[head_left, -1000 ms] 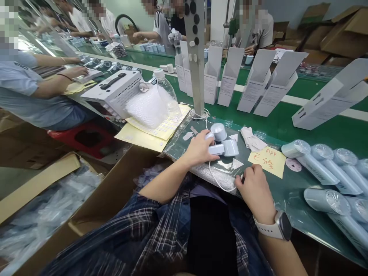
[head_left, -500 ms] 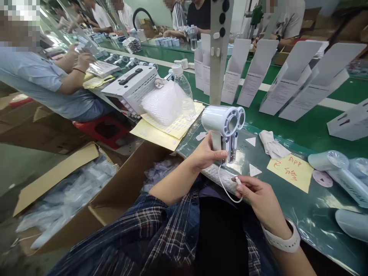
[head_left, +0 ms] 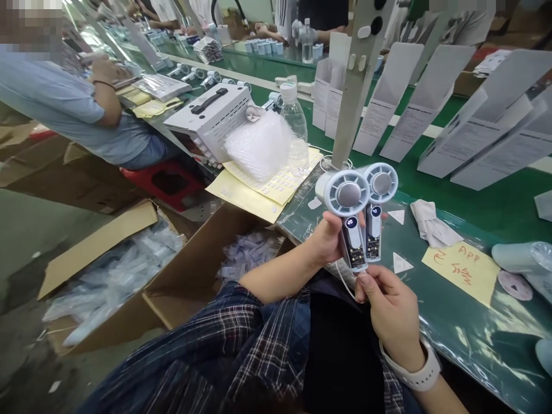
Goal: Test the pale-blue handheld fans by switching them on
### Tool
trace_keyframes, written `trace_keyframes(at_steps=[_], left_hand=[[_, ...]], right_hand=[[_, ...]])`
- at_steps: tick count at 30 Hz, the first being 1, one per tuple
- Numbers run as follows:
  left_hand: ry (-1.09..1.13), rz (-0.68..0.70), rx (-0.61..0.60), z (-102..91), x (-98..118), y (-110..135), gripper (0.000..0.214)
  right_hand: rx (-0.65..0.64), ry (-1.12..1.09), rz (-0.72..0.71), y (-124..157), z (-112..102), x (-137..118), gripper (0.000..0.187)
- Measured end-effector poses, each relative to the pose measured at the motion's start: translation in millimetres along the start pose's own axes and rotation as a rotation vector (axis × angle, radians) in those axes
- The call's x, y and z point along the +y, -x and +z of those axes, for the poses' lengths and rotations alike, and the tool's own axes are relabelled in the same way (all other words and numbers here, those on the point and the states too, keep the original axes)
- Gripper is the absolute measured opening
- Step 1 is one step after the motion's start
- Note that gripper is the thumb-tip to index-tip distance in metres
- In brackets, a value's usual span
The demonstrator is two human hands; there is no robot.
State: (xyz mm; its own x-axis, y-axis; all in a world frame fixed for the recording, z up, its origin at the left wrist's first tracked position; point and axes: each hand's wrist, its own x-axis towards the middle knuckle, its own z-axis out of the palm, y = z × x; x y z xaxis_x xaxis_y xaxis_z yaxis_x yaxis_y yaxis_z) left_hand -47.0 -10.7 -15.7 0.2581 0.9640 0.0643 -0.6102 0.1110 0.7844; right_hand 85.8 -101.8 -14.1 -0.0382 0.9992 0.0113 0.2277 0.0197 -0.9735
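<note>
My left hand [head_left: 328, 238] is closed around the handles of two light-blue handheld fans, one nearer [head_left: 348, 198] and one behind it [head_left: 381, 184]. Both stand upright with their round grilles facing me. Their handles show exposed circuit boards, and small round displays near the top carry lit digits. Below, my right hand [head_left: 390, 302] pinches the end of a white charging cable [head_left: 345, 282] against the foot of the nearer fan. The plug is hidden by my fingers, so how deep it sits cannot be seen.
White boxes [head_left: 382, 115] stand behind a metal post [head_left: 351, 98]. Bubble wrap [head_left: 259, 146], a plastic bottle [head_left: 295, 121] and yellow sticker sheets [head_left: 241, 192] lie left. A handwritten yellow note [head_left: 461, 270] lies right. Cartons [head_left: 185, 270] flank my left side; a co-worker [head_left: 56, 103] sits beyond.
The two fans have turned to face me, and their displays now show lit digits. My right hand has brought the cable end up to the nearer fan's foot. The view has shifted slightly.
</note>
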Motion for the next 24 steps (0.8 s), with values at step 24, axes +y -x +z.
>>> trace_keyframes(at_steps=[24], left_hand=[[0.302,0.006,0.030,-0.4,18,17,0.092]], right_hand=[[-0.021,0.048,-0.209,9,3,5,0.028]])
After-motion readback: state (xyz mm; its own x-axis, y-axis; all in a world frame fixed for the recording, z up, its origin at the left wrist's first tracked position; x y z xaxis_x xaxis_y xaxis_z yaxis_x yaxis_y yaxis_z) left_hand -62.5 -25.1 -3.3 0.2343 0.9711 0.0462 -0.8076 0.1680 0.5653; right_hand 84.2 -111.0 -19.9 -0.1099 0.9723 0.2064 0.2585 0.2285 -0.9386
